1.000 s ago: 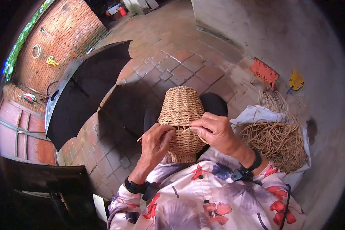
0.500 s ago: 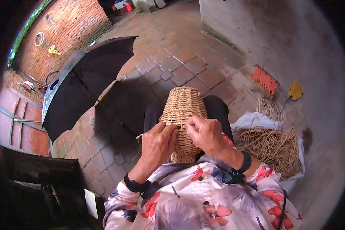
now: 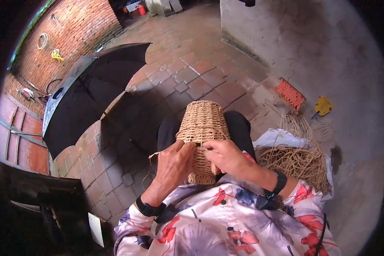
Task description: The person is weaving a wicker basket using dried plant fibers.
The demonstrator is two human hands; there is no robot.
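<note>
A tapered woven basket (image 3: 202, 121) of tan twisted cord rests between my dark-trousered knees, with a gap across its weave. My left hand (image 3: 170, 166) is closed around the basket's left side, thumb and forefinger at that gap; a loose cord end sticks out beside it. On the right of the gap, my right hand (image 3: 226, 158) has its fingertips bent against the weave; whatever they pinch is too small or hidden to make out.
A white sack (image 3: 269, 140) of tangled cord (image 3: 298, 166) lies at my right, near an orange plastic piece (image 3: 290, 91) and a yellow object (image 3: 322, 106). An open black umbrella (image 3: 89, 94) stands front-left on tiles, before a brick wall (image 3: 85, 19). A concrete wall (image 3: 303, 34) rises at right.
My right hand has shifted left along the gap, closer to my left hand, its fingers changing their bend. The left hand stays gripping the basket. The view has shifted slightly.
</note>
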